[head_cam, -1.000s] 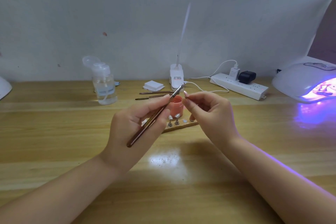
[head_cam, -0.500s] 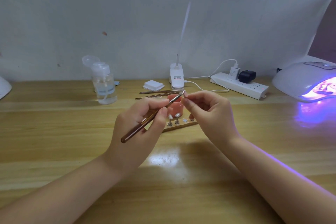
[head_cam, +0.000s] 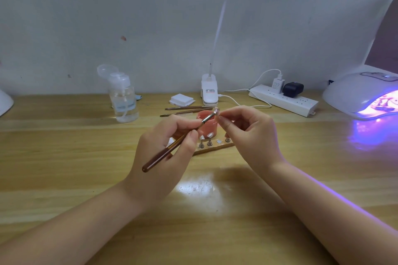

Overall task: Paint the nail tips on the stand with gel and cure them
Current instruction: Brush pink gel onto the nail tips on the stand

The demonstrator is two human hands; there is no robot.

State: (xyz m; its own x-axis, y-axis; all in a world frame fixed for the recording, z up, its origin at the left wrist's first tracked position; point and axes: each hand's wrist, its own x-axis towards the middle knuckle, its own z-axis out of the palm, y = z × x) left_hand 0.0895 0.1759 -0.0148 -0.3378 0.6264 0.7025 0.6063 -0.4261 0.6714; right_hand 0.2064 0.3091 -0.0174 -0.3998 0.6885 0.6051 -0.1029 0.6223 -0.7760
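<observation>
My left hand [head_cam: 163, 150] grips a brown-handled gel brush [head_cam: 172, 146], bristles pointing up and to the right. The brush tip touches a small nail tip [head_cam: 217, 111] that my right hand [head_cam: 249, 133] pinches on its holder between thumb and fingers. Both hands hover above a wooden stand [head_cam: 215, 147] that carries several metal pegs, two of them with pale nail tips. An open pink gel pot [head_cam: 207, 125] sits just behind the stand. At the far right the white curing lamp [head_cam: 361, 92] glows purple.
A clear pump bottle [head_cam: 123, 97] stands at the back left. Two spare brushes [head_cam: 185, 110] and a stack of white pads [head_cam: 181, 100] lie behind the pot. A desk lamp base [head_cam: 209, 92], its cable and a power strip [head_cam: 284, 100] line the wall.
The brush handle has tilted lower and its tip has stayed against the nail tip held by my right hand. Both hands have shifted only slightly.
</observation>
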